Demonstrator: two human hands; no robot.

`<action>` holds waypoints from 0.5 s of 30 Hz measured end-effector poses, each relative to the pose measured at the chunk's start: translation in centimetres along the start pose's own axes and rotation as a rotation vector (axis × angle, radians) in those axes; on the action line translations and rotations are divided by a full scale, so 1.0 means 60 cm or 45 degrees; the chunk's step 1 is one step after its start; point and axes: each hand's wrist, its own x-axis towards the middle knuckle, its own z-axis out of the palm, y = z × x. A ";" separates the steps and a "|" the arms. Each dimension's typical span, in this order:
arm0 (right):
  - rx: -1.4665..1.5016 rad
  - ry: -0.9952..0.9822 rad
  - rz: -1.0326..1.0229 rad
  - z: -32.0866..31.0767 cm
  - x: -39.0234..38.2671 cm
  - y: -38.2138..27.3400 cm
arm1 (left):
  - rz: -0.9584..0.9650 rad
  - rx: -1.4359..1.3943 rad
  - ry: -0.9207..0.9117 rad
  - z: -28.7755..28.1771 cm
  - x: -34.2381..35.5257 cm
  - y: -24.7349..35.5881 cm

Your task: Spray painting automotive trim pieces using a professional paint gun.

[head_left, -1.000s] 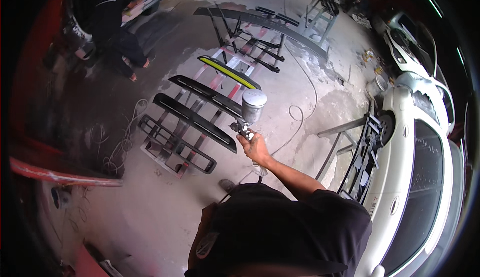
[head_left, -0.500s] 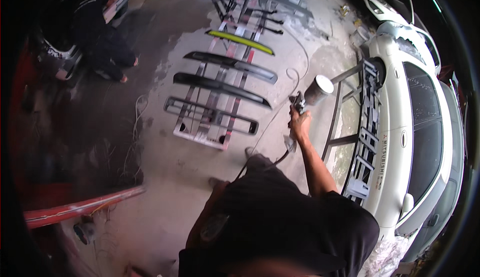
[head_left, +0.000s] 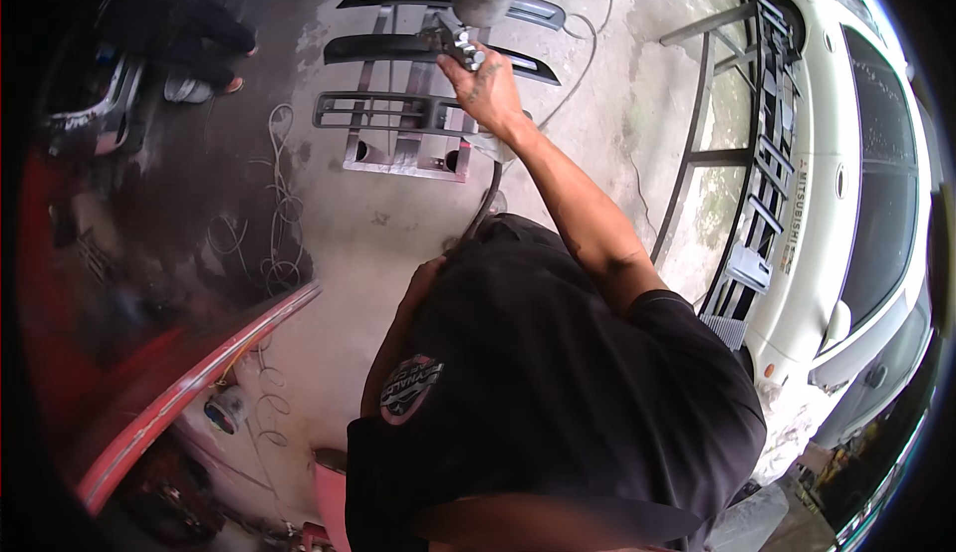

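Cup-topped spray gun (head_left: 453,42) held out over black trim panels (head_left: 368,49): a coating pass, I'd judge.
The right hand (head_left: 490,91) has its fingers closed round the gun's handle, trigger pull unclear; the hose (head_left: 487,199) hangs below them, and a slotted grille panel (head_left: 339,111) lies on a rack (head_left: 403,169) to their left. The left hand (head_left: 428,275) is mostly hidden by the shirt (head_left: 558,353); its grip I can't tell. The next stroke seems to call for a level wrist.
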 end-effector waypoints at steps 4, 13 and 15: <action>-0.172 0.133 0.133 -0.088 -0.012 0.073 | -0.014 0.153 -0.122 -0.039 -0.004 0.162; -0.443 0.706 0.564 -0.267 -0.032 0.225 | 0.232 0.206 -0.179 -0.058 0.048 0.222; -0.351 0.680 0.578 -0.253 -0.017 0.198 | 0.185 0.217 -0.158 -0.059 0.049 0.207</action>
